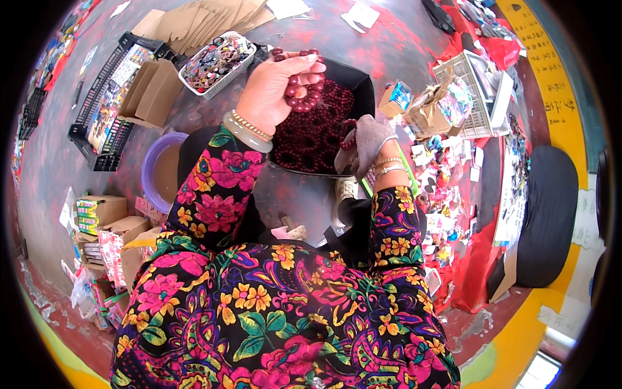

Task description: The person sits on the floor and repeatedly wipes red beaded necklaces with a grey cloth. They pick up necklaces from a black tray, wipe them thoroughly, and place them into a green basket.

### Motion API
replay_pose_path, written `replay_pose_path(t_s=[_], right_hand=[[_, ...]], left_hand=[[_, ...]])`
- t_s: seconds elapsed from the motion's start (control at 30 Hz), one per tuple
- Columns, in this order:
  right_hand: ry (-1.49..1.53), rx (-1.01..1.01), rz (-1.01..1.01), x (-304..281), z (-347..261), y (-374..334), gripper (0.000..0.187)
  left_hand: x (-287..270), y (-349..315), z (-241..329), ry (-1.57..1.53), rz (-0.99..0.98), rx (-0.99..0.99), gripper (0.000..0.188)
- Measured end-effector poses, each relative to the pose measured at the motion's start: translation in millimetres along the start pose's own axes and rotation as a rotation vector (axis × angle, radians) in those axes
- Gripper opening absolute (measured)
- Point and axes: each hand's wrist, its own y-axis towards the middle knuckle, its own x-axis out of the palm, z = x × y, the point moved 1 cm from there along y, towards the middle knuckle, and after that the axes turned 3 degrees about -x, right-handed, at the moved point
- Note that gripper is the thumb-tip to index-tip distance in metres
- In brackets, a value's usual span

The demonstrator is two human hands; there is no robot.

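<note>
Flowered sleeves in pink, yellow and green fill the near view, both forearms reaching away over the grey-and-red painted floor. Her left hand (275, 84), bare, with a pale bangle and a beaded band at the wrist, is raised above the black rectangular tray (363, 84) and pinches a looped strand of dark red round beads (303, 91) between thumb and fingertips; the loop hangs down from the fingers, its long axis running roughly toward the tray below. Her right hand (370, 139), in a grey knit glove, rests lower at the tray's near right edge, fingers curled loosely against a few beads of the heap of dark red bead strands (311, 136) that fills the tray; whether it actually grips one I cannot tell. The heap lies directly under and just nearer than the left hand, and immediately left of the gloved one. A white basket of small mixed trinkets (217, 61) sits beyond the left wrist.
</note>
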Motion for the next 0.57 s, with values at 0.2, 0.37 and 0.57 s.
replay_pose_path(t_s=[0.2,0.37,0.57], right_hand=[[-0.019,-0.094,-0.102,16,17,18,0.073],[0.046,0.036,0.097,-26,7,-35,0.067],[0.539,-0.213,1.047,-52,-5,-75,0.054]], left_hand=[[7,-7,-1,0.007,0.044,-0.011,0.018],[8,-6,-3,0.024,0.004,-0.029,0.018],[4,3,-16,0.013,-0.093,-0.105,0.023]])
